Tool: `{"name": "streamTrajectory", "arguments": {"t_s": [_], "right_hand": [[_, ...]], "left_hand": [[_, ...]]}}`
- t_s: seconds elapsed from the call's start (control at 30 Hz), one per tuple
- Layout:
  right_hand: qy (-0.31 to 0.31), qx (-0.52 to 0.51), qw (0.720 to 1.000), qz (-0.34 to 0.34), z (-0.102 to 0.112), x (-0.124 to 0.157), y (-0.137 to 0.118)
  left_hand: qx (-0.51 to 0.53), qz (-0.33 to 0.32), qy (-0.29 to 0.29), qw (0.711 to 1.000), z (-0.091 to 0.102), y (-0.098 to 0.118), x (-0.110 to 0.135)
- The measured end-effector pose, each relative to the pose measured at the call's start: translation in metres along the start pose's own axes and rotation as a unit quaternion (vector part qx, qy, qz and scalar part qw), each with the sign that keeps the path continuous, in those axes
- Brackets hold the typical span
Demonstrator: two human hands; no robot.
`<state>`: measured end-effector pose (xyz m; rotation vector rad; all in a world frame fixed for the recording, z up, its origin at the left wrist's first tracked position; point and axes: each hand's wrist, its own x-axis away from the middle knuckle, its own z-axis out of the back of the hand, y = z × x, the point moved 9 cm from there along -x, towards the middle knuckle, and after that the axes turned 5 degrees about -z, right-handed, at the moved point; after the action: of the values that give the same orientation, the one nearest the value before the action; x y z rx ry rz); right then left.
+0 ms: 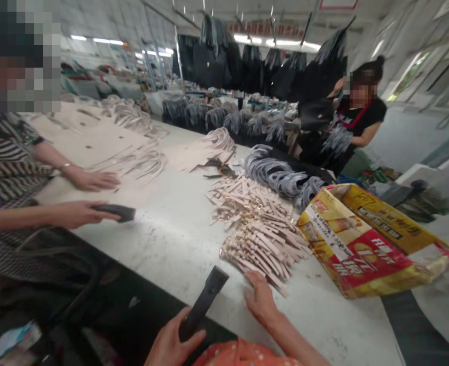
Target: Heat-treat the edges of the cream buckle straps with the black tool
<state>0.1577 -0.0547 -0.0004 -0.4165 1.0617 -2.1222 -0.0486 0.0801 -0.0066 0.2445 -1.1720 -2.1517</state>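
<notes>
My left hand point(173, 341) is closed round a flat black block-shaped tool point(203, 302), raised at the near table edge. My right hand point(261, 299) lies on the white table point(171, 234) with its fingers stretched onto the near end of a heap of beige straps with gold buckles point(258, 229). At the left, a co-worker in a striped top holds a similar black tool point(118, 212) in one hand point(80, 213); the other hand point(93, 179) rests flat on beige panels point(95, 142).
A torn red and yellow cardboard box point(369, 244) lies on the table's right end. Grey-blue handles point(281, 175) and more beige pieces point(205, 150) lie further back. Another person in black point(357, 122) stands at the far right. Black bags hang behind.
</notes>
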Motion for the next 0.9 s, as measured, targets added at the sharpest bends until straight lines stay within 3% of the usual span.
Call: {"name": "streamTrajectory", "arguments": {"t_s": [0.07, 0.17, 0.43, 0.67, 0.9], "right_hand": [[0.046, 0.083, 0.995, 0.037, 0.012, -0.007, 0.003], [0.066, 0.177, 0.980, 0.065, 0.020, -0.018, 0.001], [0.017, 0.346, 0.938, 0.008, 0.012, -0.031, -0.007], [-0.030, 0.396, 0.917, -0.042, -0.004, -0.040, 0.001], [-0.056, 0.402, 0.909, -0.097, 0.000, -0.053, 0.002]], "left_hand": [[0.004, 0.019, -0.011, 1.000, 0.004, 0.002, 0.007], [0.005, 0.048, -0.007, 0.999, 0.010, 0.003, 0.009], [-0.002, 0.040, -0.050, 0.998, 0.004, 0.012, 0.008], [-0.022, 0.036, -0.073, 0.996, -0.001, 0.015, 0.007], [-0.043, 0.040, -0.082, 0.995, -0.006, 0.015, 0.010]]}}
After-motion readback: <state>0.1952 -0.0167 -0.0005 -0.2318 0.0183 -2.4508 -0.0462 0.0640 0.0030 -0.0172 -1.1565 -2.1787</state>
